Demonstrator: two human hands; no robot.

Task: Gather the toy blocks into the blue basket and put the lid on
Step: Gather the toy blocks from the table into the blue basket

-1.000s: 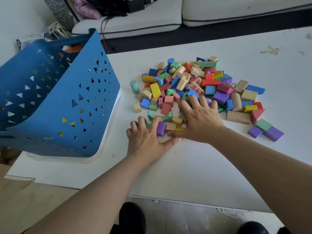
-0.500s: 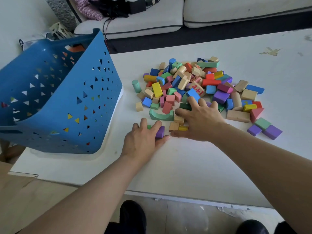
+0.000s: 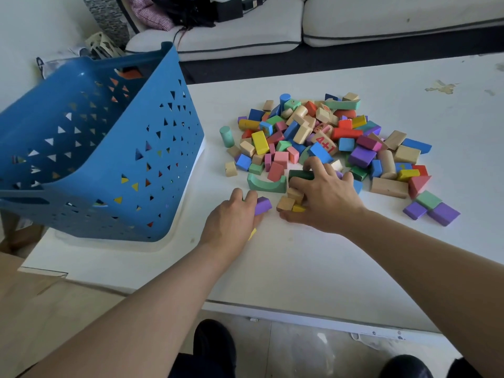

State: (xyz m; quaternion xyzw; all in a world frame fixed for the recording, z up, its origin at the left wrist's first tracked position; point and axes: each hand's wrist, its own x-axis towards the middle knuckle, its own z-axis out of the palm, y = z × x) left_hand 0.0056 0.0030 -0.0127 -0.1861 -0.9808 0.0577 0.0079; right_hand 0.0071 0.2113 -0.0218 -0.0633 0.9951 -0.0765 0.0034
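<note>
A heap of coloured wooden toy blocks lies in the middle of the white table. The blue basket with triangle holes stands tilted at the left, a few blocks visible inside through the holes. My left hand curls round a purple block at the heap's near edge, a yellow piece showing under the palm. My right hand grips a dark green block and covers small wooden and yellow blocks. A green arch block lies between the hands. No lid is identifiable.
The basket rests on a white board at the table's left end. A white sofa with clothes and dark items runs behind the table. The table's near edge is close to my legs.
Both hands have drawn back toward me and curled their fingers round blocks at the heap's near edge. The green arch block, earlier partly covered, is now exposed.
</note>
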